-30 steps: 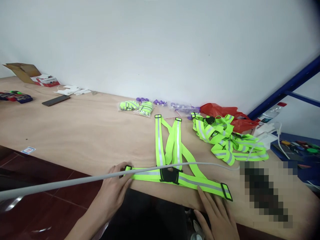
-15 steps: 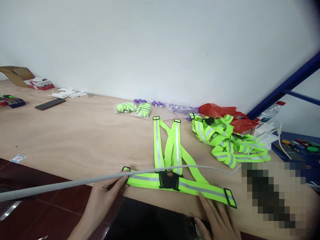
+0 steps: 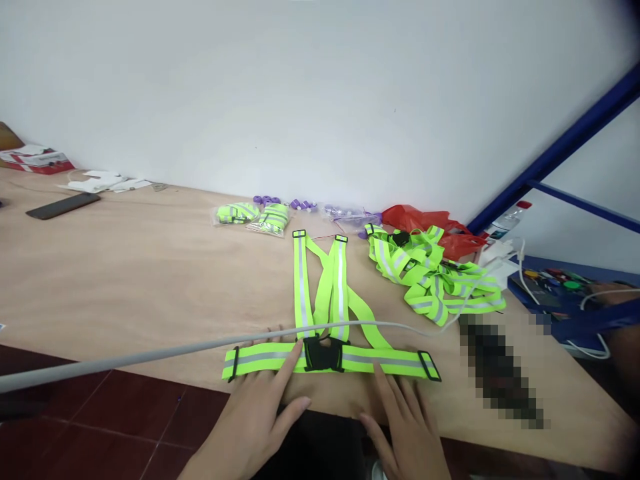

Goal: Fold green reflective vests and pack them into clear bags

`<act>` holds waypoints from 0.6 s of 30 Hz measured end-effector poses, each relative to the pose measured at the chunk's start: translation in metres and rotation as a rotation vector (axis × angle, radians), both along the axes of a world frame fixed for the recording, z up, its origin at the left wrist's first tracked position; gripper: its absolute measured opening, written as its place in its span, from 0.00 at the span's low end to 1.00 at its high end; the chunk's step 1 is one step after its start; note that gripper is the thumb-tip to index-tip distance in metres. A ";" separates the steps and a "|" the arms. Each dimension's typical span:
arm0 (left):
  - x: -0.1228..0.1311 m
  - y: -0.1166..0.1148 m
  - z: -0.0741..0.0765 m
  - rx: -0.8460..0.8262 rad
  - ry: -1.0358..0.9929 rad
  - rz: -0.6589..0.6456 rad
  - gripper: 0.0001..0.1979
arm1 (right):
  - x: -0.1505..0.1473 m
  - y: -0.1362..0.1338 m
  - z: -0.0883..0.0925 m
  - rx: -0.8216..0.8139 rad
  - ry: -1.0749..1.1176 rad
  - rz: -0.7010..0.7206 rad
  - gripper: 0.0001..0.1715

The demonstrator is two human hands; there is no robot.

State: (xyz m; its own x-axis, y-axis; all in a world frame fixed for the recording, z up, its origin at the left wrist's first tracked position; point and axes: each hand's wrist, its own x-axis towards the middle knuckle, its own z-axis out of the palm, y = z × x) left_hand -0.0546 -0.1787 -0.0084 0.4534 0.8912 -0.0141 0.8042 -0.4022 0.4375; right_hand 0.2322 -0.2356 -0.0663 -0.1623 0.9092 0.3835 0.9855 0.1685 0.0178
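A neon yellow-green reflective vest made of straps (image 3: pixel 270 352) lies spread on the table, its two shoulder straps pointing away from me. A black buckle (image 3: pixel 324 355) sits at the middle of its waist strap, and a black slider shows near each end. My left hand (image 3: pixel 255 403) is open, with its fingers reaching under or behind the left half of the waist strap and the index fingertip beside the buckle. Flat and spread, my right hand (image 3: pixel 407 417) touches the lower edge of the strap's right half. A pale cable (image 3: pixel 190 348) crosses in front of the vest.
A tangled heap of similar straps (image 3: pixel 435 280) lies right, before a red plastic bag (image 3: pixel 425 223). Two bagged vests (image 3: pixel 270 219) and purple items (image 3: pixel 303 205) stand near the wall. A dark phone (image 3: pixel 63 206) lies left. A blue metal frame (image 3: pixel 565 147) rises at right.
My left hand has let go of the left slider and moved right, opening along the strap. The waist strap now lies straighter. The view has shifted to the right.
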 end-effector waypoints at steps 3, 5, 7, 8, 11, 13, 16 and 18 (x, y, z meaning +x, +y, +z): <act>0.009 0.006 -0.001 -0.018 0.011 -0.006 0.36 | -0.002 0.003 -0.001 -0.063 0.047 -0.037 0.40; 0.009 0.009 -0.001 -0.026 0.033 0.001 0.36 | -0.001 0.004 0.000 -0.096 0.073 -0.084 0.39; 0.006 0.012 0.000 -0.047 0.048 0.012 0.35 | 0.001 0.005 0.004 -0.128 0.087 -0.140 0.39; 0.004 0.014 0.001 -0.064 0.050 0.013 0.35 | 0.001 0.006 0.007 -0.143 0.090 -0.168 0.40; -0.003 0.016 0.003 -0.092 0.043 -0.007 0.34 | -0.004 0.009 0.015 -0.175 0.092 -0.229 0.40; -0.006 0.018 0.002 -0.048 0.032 -0.034 0.34 | -0.009 0.011 0.020 -0.184 0.105 -0.230 0.41; -0.008 0.022 -0.002 0.069 0.021 -0.066 0.34 | -0.016 0.013 0.024 -0.212 0.158 -0.174 0.42; -0.009 0.025 -0.006 0.126 0.016 -0.070 0.34 | -0.020 0.015 0.026 -0.247 0.193 -0.136 0.42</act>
State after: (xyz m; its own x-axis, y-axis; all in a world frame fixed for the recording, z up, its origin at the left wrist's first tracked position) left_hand -0.0638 -0.1536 -0.0147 0.5152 0.8526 0.0879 0.7786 -0.5084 0.3677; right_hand 0.2122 -0.2202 -0.0402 0.0210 0.9867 0.1611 0.9805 0.0112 -0.1964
